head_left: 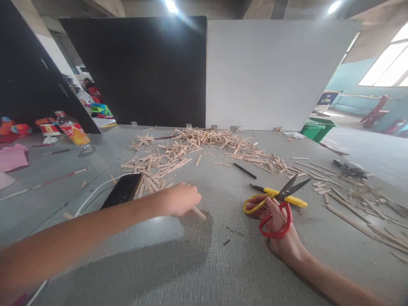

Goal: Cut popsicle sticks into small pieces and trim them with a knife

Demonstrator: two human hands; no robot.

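Note:
My left hand (183, 199) is closed above the grey table, with a short piece of wooden craft stick (199, 213) jutting from under its fingers. In my right hand (282, 231) are scissors (275, 228), one handle loop red and the other yellow. Their blades stand apart and point away from me. Just behind the scissors lies a yellow craft knife (297, 201), partly covered by them. A black pen (245, 170) rests farther back. Beyond both hands spreads a loose heap of craft sticks (219, 139).
A phone (122, 191) with a white cable lies left, beside my forearm. Farther left stands a drink bottle (75, 131). Cut wooden strips (350, 206) litter the right side. A black and white panel (280, 72) closes off the table's back edge.

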